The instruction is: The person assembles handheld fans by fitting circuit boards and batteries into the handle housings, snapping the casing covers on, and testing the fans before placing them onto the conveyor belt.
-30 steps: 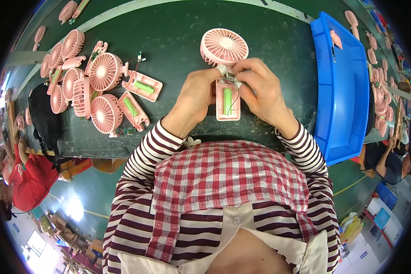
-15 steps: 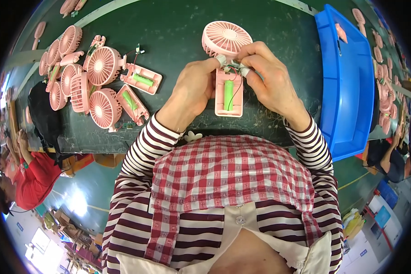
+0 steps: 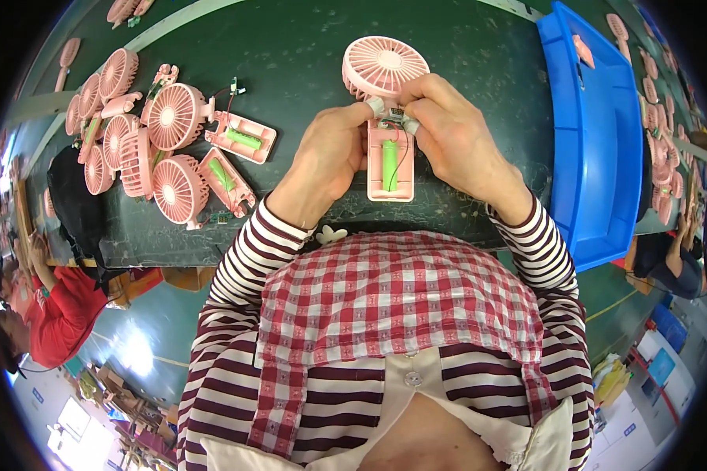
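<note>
A pink handheld fan (image 3: 385,67) lies face up on the green table before me, its handle opened toward me. In the handle shell (image 3: 375,169) sits a green battery cell (image 3: 390,165) with thin wires running along it. My left hand (image 3: 327,149) is closed on the handle's left side, thumb near the neck. At the neck, my right hand (image 3: 456,137) pinches at a small circuit board (image 3: 397,115). White coverings wrap the fingertips there. How firmly the right fingers hold the board is partly hidden.
More pink fans (image 3: 173,116) lie heaped on the left, some with open handles and batteries. A blue bin (image 3: 597,165) with a small pink piece (image 3: 583,51) stands on the right. A black cloth (image 3: 77,192) hangs over the left edge. A person in red (image 3: 67,314) sits farther left.
The right hand has turned slightly and its fingers have shifted over the board. The board's face now shows at the neck. The left hand keeps its hold on the fan.
</note>
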`<act>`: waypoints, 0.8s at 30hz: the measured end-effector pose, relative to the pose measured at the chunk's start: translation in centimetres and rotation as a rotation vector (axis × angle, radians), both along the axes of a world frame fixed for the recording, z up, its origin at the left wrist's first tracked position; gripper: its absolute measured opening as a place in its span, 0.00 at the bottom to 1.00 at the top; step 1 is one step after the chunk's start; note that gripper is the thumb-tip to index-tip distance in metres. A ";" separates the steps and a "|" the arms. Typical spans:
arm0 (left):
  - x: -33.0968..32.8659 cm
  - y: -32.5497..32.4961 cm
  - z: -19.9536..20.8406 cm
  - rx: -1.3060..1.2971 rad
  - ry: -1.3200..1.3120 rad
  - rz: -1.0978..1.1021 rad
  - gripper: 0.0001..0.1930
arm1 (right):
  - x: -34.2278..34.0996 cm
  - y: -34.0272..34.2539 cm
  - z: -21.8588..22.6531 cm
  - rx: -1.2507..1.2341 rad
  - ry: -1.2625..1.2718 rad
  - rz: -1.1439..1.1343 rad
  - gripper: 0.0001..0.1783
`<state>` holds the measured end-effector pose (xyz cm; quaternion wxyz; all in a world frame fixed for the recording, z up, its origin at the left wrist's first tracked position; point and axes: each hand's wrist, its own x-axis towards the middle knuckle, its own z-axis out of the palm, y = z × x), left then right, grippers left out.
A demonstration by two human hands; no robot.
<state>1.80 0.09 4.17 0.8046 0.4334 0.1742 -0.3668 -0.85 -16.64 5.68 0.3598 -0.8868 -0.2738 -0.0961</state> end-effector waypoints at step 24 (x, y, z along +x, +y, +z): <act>-0.6 1.1 -0.9 0.072 -0.152 -0.214 0.14 | -0.6 1.0 0.0 -0.323 -0.025 0.023 0.11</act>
